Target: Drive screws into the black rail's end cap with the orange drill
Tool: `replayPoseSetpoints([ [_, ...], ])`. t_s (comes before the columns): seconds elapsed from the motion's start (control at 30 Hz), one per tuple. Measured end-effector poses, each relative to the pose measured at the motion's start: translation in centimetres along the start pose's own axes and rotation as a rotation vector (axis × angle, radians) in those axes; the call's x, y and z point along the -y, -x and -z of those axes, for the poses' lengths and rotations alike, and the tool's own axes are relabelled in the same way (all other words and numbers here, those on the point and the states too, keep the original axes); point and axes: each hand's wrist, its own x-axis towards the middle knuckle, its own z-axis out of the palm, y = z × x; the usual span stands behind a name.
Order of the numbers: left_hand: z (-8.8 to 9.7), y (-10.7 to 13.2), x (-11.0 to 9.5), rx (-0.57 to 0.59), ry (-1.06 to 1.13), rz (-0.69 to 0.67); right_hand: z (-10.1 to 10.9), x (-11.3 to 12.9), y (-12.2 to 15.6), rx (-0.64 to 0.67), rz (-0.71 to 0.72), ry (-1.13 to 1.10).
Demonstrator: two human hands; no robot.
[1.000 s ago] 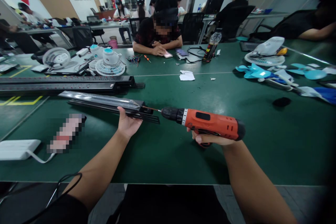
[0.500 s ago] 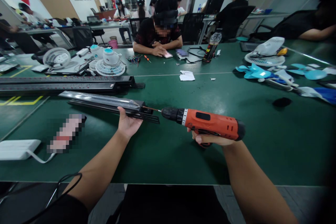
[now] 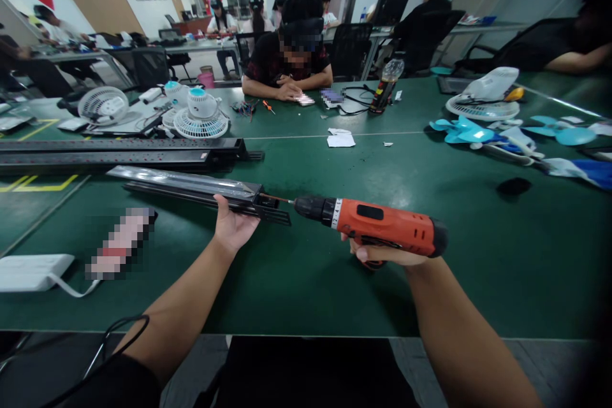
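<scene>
My left hand (image 3: 235, 227) grips the near side of a long black metal rail (image 3: 191, 189), close to its right end, with the thumb up against its side. A glossy strip runs along the rail's top. In my right hand (image 3: 382, 254) is an orange and black cordless drill (image 3: 387, 223), held level by its handle and pointing left. Its thin long bit (image 3: 277, 198) reaches the open right end of the rail. Where exactly the tip sits inside that end is hidden.
More black rails (image 3: 119, 152) lie behind on the left. A blurred-out phone (image 3: 123, 242) and white power bank (image 3: 36, 271) are at near left. Fans (image 3: 201, 118), blue fan blades (image 3: 461, 131) and a bottle (image 3: 384, 89) stand farther back. A person (image 3: 291, 51) sits opposite.
</scene>
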Motion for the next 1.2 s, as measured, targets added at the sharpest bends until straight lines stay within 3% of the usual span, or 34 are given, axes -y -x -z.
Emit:
replayPoseSetpoints([
  [0.47, -0.15, 0.0, 0.03, -0.032, -0.072, -0.01, -0.05, -0.1, -0.03, -0.037, -0.019, -0.066],
  [0.83, 0.12, 0.02, -0.07, 0.002, -0.006, 0.012, 0.0, -0.27, 0.12, -0.053, -0.024, -0.011],
  [1.2, -0.13, 0.0, 0.21, -0.071, -0.033, -0.031, 0.21, -0.04, 0.17, -0.018, -0.035, 0.007],
])
